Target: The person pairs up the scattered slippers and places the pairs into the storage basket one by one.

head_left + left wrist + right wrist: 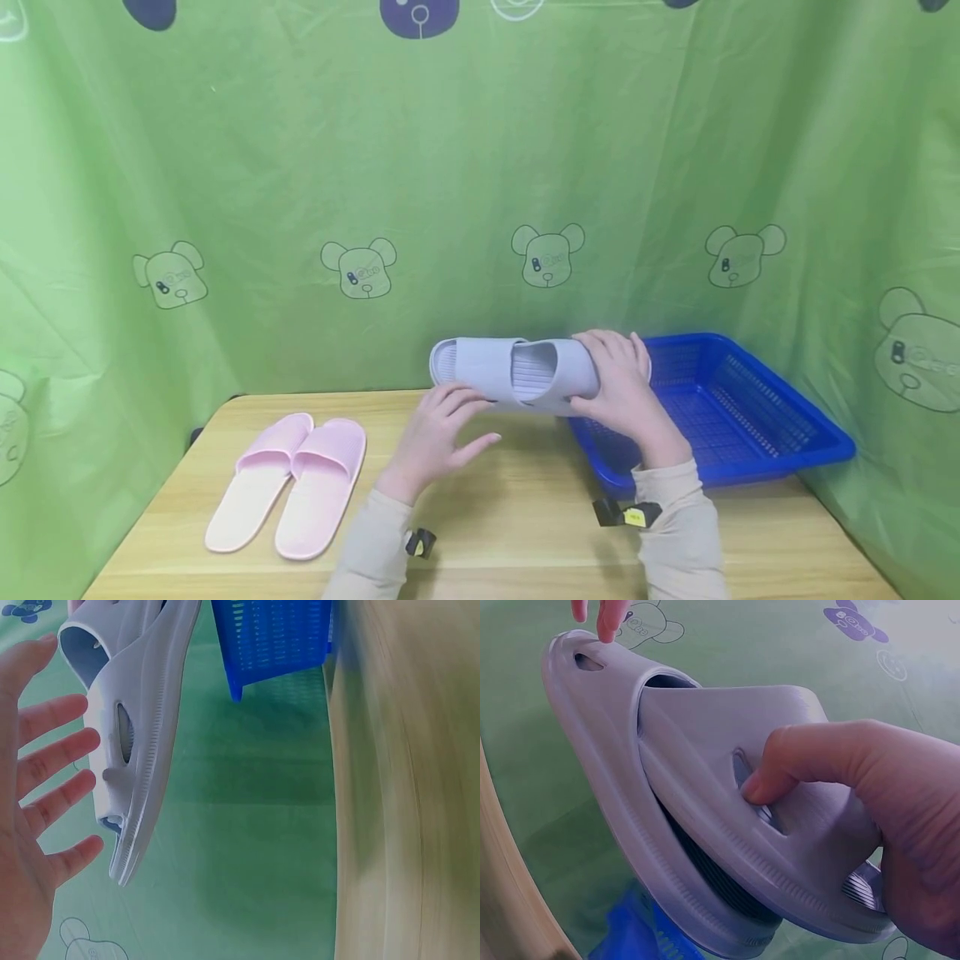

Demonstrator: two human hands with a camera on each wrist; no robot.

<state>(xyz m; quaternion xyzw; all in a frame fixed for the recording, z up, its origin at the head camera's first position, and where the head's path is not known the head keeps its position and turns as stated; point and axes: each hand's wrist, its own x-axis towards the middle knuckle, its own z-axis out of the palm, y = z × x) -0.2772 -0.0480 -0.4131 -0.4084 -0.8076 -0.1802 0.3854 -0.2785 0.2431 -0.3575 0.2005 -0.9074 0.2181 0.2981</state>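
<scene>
Okay, head view first. Green curtain (450,167) with bear-head prints behind and at both sides, wooden table (517,525) below. Pink slippers (307,492) lie side by side on the left of the table, well apart from both hands. Blue basket (723,472) sits on the right; the right hand (618,387) and forearm cover part of its left end and front rim. Grey slippers (483,367), a pair fitted together, are held up off the table, just beside and partly in front of the basket. Right hand grips them at their right end. Left hand (442,425) is by their lower left edge, thumb away from the fingers; contact hard to tell here.

Left wrist view: left fingers (60,754) are spread, gaps between them, nothing gripped. Grey slippers slant right beside the fingertips, blue basket corner beyond, table edge on the right side.

Right wrist view: right thumb (802,765) presses into the side slot of the nearer slipper's strap; the other fingers are hidden. Left fingertips show by the farther slipper's end, touching or not, can't tell. Blurry bit of basket at bottom.
</scene>
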